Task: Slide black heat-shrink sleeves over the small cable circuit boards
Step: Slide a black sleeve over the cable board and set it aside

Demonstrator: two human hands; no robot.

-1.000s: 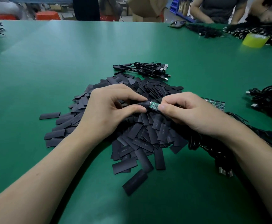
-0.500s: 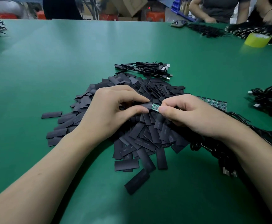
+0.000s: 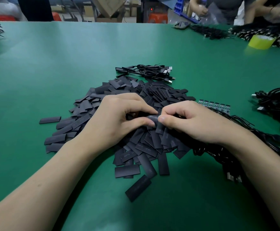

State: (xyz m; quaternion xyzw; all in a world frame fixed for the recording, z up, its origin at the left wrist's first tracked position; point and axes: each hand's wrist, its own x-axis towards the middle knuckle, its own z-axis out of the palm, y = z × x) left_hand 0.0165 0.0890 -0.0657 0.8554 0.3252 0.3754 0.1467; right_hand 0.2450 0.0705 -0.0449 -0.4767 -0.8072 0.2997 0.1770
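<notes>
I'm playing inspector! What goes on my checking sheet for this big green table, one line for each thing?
Surface: green table, smooth.
Job's things: black sleeve held over the sleeve pile; strip of circuit boards right of the pile.
Clutter: yellow tape roll, far right.
Grippers: left hand and right hand both pinch the black sleeve.
Cables: cable bundle behind the pile; loose cables under the right forearm; cable heap at the right edge.
Surroundings: other workers and a cardboard box beyond the table.

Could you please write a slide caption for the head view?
Left hand and right hand pinch one black sleeve above the sleeve pile on a green table.
</notes>
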